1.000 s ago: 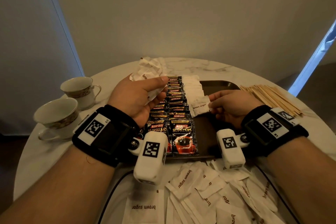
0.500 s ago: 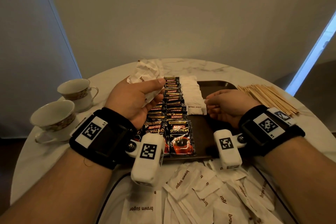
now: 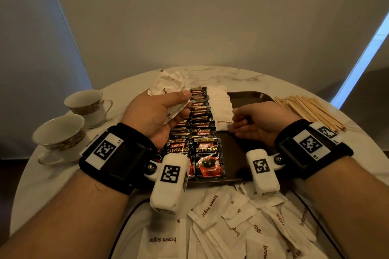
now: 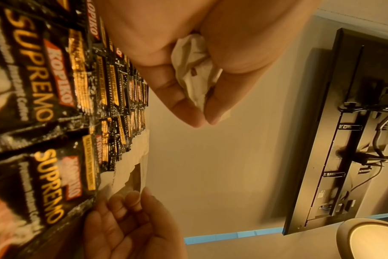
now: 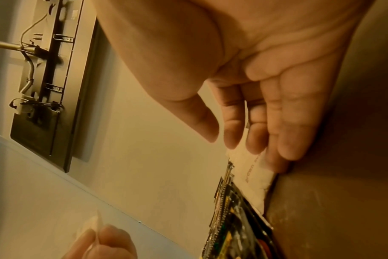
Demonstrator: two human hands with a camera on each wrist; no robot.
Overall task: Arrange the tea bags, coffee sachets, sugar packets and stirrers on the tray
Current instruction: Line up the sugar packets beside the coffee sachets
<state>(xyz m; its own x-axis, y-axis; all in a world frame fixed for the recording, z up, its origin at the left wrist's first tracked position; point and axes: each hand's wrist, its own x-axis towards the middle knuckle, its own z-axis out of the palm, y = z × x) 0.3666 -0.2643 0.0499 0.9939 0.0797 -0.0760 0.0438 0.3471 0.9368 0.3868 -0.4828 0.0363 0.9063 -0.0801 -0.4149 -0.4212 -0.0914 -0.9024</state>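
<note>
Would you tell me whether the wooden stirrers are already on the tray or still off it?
Off it. The stirrers lie in a loose pile on the marble table, right of the tray, whose right side is bare.

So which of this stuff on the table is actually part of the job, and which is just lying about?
Part of the job:
- dark brown plastic tray
- black Kopiko coffee sachets
- white paper brown-sugar packets
- pale wooden stirrers
- crumpled white packets in the left hand

Lying about:
- two white gold-banded teacups
</note>
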